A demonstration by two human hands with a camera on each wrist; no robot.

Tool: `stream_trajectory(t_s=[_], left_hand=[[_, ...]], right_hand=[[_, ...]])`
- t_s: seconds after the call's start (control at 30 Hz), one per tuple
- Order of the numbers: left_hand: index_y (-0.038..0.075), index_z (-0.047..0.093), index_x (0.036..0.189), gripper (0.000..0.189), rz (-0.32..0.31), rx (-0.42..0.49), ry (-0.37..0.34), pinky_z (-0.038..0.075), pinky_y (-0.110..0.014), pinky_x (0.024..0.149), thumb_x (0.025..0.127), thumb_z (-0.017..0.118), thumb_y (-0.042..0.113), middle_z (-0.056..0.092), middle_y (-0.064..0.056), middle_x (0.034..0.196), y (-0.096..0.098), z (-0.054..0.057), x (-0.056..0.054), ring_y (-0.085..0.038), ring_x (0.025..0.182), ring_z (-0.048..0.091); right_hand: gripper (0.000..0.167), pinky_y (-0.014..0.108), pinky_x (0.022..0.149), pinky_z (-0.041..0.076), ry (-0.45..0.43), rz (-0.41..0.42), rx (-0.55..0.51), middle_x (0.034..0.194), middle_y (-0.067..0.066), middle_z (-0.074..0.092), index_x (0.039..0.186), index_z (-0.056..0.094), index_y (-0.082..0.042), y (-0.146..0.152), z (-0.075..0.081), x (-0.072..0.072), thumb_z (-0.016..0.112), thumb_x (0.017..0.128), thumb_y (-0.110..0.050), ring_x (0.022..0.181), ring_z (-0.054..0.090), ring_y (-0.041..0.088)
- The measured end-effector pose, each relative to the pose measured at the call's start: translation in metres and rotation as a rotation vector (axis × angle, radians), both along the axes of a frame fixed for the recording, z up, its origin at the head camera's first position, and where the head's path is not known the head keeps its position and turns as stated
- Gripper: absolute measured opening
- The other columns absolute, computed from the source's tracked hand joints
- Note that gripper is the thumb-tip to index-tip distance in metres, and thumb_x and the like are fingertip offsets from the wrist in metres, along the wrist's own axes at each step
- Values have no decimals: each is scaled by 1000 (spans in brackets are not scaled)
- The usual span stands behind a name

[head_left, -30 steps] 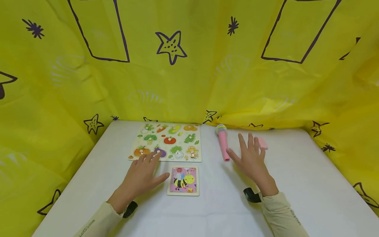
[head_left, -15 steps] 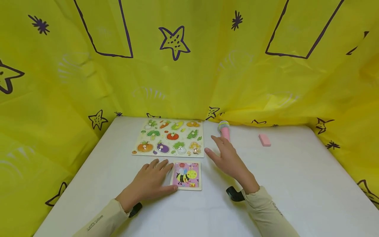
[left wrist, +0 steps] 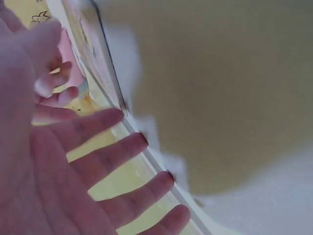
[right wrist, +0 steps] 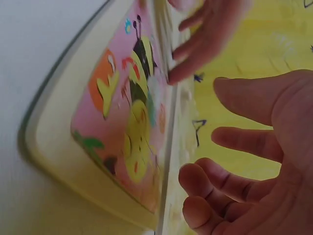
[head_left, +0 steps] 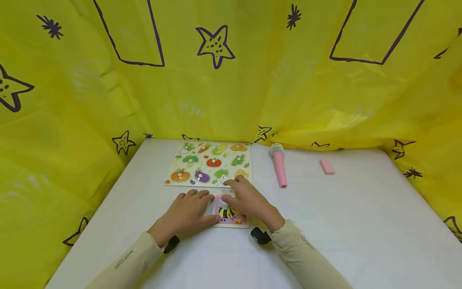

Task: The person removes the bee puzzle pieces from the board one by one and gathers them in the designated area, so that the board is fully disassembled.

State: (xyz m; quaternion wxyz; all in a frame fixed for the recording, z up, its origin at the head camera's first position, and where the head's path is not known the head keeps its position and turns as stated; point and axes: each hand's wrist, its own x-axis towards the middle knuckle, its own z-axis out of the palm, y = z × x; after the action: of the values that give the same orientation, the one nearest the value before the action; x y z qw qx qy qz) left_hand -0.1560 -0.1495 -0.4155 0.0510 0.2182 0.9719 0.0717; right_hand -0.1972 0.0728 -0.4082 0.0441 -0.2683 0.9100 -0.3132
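Observation:
A small square bee puzzle (head_left: pixel 226 218) lies flat on the white table, in front of a larger vegetable board. My left hand (head_left: pixel 189 212) is at its left side, with the thumb and index fingertip right at the edge. In the left wrist view the fingers of that hand (left wrist: pixel 98 171) are spread and hold nothing. Over the puzzle's upper right part is my right hand (head_left: pixel 250 200), which hides some of the bee. The right wrist view shows this hand (right wrist: pixel 254 161) loosely bent, nothing in its grasp, beside the puzzle's pink picture (right wrist: pixel 112 93).
The vegetable board (head_left: pixel 199 163), with knobbed pieces, lies behind the bee puzzle. To its right lies a pink toy microphone (head_left: pixel 279 166), and farther right a pink block (head_left: pixel 327 167). A yellow curtain (head_left: pixel 216 100) with star drawings surrounds the table (head_left: pixel 343 224).
My right hand has moved left from near the pink block, past the microphone, to above the bee puzzle. My left hand has come down from the vegetable board's front edge to the puzzle's left side.

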Motion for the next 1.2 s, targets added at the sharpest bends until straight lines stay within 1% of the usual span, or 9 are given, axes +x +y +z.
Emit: stream_trajectory(t_s=[0.07, 0.13, 0.3, 0.47, 0.7, 0.9, 1.1, 1.2], left_hand=[[11, 64, 148, 72, 2, 8, 12, 46, -64, 105, 98, 69, 63, 60, -11, 150, 1, -1, -5, -42, 136, 53], [11, 63, 148, 72, 4, 2, 17, 47, -64, 104, 97, 71, 61, 61, -11, 149, 2, -1, -8, -42, 135, 54], [11, 63, 149, 74, 8, -15, 6, 47, -65, 103, 95, 75, 60, 59, -12, 152, 3, 1, -8, -44, 136, 52], [11, 61, 151, 74, 1, -11, 3, 47, -65, 103, 96, 74, 60, 57, -12, 154, 2, 2, -7, -43, 138, 50], [12, 59, 153, 79, -10, -27, -16, 47, -65, 102, 94, 75, 61, 54, -11, 156, -1, 3, -6, -42, 139, 49], [13, 58, 155, 81, -16, -40, -23, 46, -66, 103, 93, 75, 63, 54, -11, 157, -1, 5, -8, -42, 139, 49], [13, 58, 155, 82, -4, -43, -43, 46, -67, 103, 92, 76, 63, 54, -11, 157, 0, 7, -7, -42, 140, 48], [13, 58, 155, 82, 1, -42, -49, 46, -67, 103, 92, 76, 64, 53, -11, 157, 0, 7, -7, -42, 140, 48]], right_hand=[[41, 42, 87, 54, -4, 19, 30, 114, 16, 59, 136, 68, 1, -6, -2, -1, 77, 101, -20, 93, 56, 23], [39, 43, 88, 55, -12, 41, 48, 114, 16, 59, 133, 70, 1, -10, -3, -2, 77, 100, -18, 94, 57, 24], [36, 45, 90, 55, -6, 76, 84, 114, 17, 58, 128, 71, 0, -17, -6, -3, 80, 98, -18, 97, 58, 26], [32, 45, 88, 53, 12, 80, 103, 110, 15, 56, 121, 72, -2, -19, -9, -2, 83, 96, -18, 97, 56, 27], [26, 46, 88, 52, 25, 90, 63, 108, 15, 55, 113, 73, 1, -19, -14, 0, 84, 94, -13, 98, 55, 29], [24, 46, 88, 51, 32, 88, 51, 105, 15, 53, 113, 73, 4, -21, -14, 2, 82, 95, -10, 98, 53, 29], [26, 47, 90, 51, -9, 66, 30, 107, 15, 52, 114, 69, 2, -23, -15, 1, 83, 95, -9, 100, 54, 29], [29, 47, 88, 51, -24, 57, 11, 108, 14, 52, 115, 65, 0, -22, -16, 0, 83, 94, -8, 98, 54, 28]])
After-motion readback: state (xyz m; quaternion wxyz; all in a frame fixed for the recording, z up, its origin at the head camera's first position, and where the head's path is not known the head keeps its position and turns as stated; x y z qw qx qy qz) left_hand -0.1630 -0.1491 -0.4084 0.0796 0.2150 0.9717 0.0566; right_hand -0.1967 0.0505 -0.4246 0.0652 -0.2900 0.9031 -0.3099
